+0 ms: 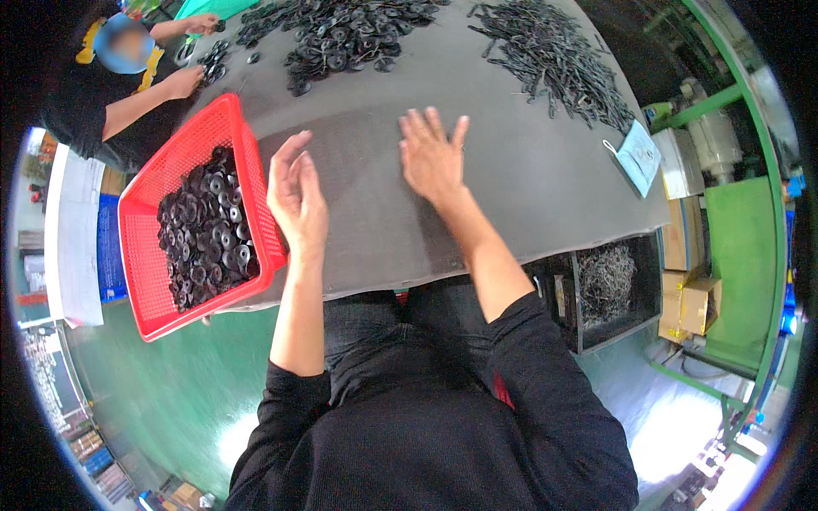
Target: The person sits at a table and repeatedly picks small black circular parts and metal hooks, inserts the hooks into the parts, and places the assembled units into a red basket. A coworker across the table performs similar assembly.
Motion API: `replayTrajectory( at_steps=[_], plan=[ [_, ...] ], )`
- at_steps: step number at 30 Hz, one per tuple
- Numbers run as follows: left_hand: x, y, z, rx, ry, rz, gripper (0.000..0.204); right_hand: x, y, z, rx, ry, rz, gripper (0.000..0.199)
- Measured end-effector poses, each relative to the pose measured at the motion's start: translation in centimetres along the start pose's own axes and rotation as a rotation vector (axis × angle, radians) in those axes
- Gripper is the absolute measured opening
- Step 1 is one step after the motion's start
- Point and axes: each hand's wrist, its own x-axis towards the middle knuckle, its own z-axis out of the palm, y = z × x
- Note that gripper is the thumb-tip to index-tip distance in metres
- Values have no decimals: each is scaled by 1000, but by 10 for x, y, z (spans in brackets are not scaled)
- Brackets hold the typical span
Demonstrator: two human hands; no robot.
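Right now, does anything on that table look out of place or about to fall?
The red basket of black discs sits tilted, hanging well over the grey table's near edge beside the left hand. It could tip.

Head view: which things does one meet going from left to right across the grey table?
Red basket of black round parts → left hand → right hand → pile of thin dark strips → blue face mask.
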Motion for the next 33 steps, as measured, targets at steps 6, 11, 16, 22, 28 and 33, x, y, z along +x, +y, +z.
replayTrajectory(
  at_steps=[6,11,16,22,28,33],
  plan=[
    [-20,-7,2,35,-54,18,24,-75,143,-16,-56,81,349,41],
    [-37,-20,24,-22,-157,-47,24,-213,247,-71,-279,63,611,40],
    [-40,-34,40,38,-209,-45,22,-303,263,-126,-201,-72,1046,31],
    [-10,-65,43,157,-147,-59,25,-221,235,-109,-77,337,628,26],
    [-5,-115,37,611,-139,137,28,-50,83,-39,56,70,82,53],
    [-3,-111,31,596,-89,90,30,-49,92,-30,-18,-94,179,60]
  ],
)
